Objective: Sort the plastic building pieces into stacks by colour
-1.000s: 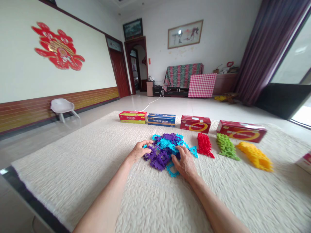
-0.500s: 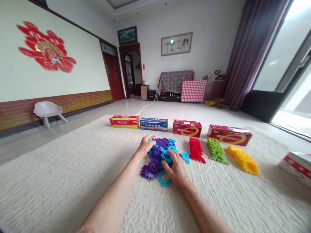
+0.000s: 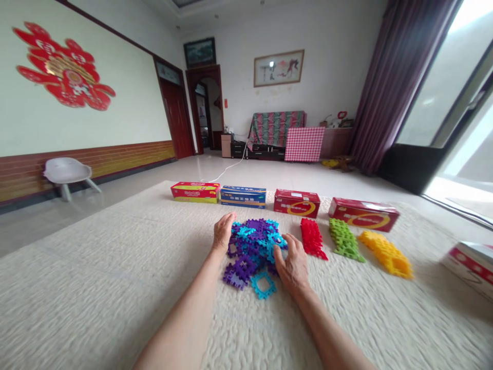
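Observation:
A mixed heap of purple and cyan plastic puzzle pieces lies on the cream rug in front of me. My left hand rests against the heap's left side, fingers together and curved along the pieces. My right hand lies on the heap's right side, fingers bent over cyan pieces. A single cyan square piece sits at the near edge. To the right lie separate piles of red pieces, green pieces and yellow pieces.
Several cartons stand in a row behind the piles: a red-yellow box, a blue box, two red boxes. Another box lies at the far right. A white chair stands by the left wall.
Both hands have shifted along the purple and cyan heap, the left one forward to its far left side, the right one further right. The camera view moved slightly.

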The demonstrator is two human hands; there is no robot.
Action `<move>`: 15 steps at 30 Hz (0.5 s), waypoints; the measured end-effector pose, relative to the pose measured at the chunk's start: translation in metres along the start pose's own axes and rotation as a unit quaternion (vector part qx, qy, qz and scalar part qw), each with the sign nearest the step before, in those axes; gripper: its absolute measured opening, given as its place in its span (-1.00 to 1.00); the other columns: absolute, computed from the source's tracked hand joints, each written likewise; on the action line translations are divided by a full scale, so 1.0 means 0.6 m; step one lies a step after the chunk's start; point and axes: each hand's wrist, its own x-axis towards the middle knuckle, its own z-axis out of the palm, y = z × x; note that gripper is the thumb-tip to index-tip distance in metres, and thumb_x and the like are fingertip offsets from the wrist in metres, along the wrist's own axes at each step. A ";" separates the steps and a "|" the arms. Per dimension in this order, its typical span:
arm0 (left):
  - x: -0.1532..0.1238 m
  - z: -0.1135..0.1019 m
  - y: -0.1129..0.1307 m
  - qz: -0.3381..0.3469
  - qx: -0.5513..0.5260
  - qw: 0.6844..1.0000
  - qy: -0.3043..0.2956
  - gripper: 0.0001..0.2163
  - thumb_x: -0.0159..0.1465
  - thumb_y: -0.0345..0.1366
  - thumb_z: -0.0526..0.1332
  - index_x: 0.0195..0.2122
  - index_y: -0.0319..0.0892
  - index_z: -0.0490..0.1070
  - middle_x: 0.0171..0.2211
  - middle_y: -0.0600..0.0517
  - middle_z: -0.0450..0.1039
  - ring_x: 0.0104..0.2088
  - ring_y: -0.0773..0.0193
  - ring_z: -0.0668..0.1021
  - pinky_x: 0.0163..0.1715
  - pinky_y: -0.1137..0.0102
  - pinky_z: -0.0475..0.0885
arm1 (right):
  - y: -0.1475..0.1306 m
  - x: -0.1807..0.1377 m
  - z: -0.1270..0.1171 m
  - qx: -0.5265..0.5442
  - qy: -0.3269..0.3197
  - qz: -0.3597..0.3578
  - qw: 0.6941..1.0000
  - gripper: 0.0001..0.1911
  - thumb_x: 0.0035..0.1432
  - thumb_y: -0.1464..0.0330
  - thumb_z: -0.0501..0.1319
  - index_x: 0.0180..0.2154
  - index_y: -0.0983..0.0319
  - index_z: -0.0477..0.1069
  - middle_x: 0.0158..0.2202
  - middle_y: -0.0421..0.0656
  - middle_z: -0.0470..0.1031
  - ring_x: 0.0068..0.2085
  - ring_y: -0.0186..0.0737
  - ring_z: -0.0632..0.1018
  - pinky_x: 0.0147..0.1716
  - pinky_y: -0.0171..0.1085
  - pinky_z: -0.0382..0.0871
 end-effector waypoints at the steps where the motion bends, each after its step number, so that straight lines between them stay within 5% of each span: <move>1: 0.004 -0.006 -0.006 -0.002 0.025 0.999 0.023 -0.61 0.27 -0.07 0.05 -0.07 -0.20 0.48 -0.06 -0.06 0.54 -0.02 0.19 0.53 -0.02 0.37 0.40 | 0.003 -0.001 0.002 -0.009 -0.003 0.002 1.000 -0.60 0.20 0.20 0.05 -0.01 0.27 0.33 0.00 0.09 0.41 0.05 0.05 0.39 0.01 0.06 0.31; 6: 0.013 -0.022 -0.018 -0.026 0.169 0.983 0.066 -0.68 0.28 -0.18 0.06 -0.06 -0.16 0.48 0.04 -0.09 0.48 0.08 0.16 0.46 0.11 0.35 0.28 | 0.003 -0.007 0.004 -0.054 -0.032 0.012 0.998 -0.60 0.18 0.19 0.07 -0.02 0.26 0.34 -0.02 0.09 0.43 0.01 0.09 0.42 -0.06 0.07 0.34; 15: 0.020 -0.005 -0.027 0.017 0.300 0.948 -0.105 -0.59 0.26 -0.07 0.10 0.01 -0.20 0.44 0.08 -0.17 0.43 0.12 0.04 0.42 0.14 0.24 0.23 | -0.025 -0.007 -0.011 -0.032 -0.104 -0.003 0.994 -0.61 0.20 0.23 0.08 0.01 0.29 0.32 -0.04 0.08 0.44 -0.02 0.05 0.46 -0.02 0.03 0.36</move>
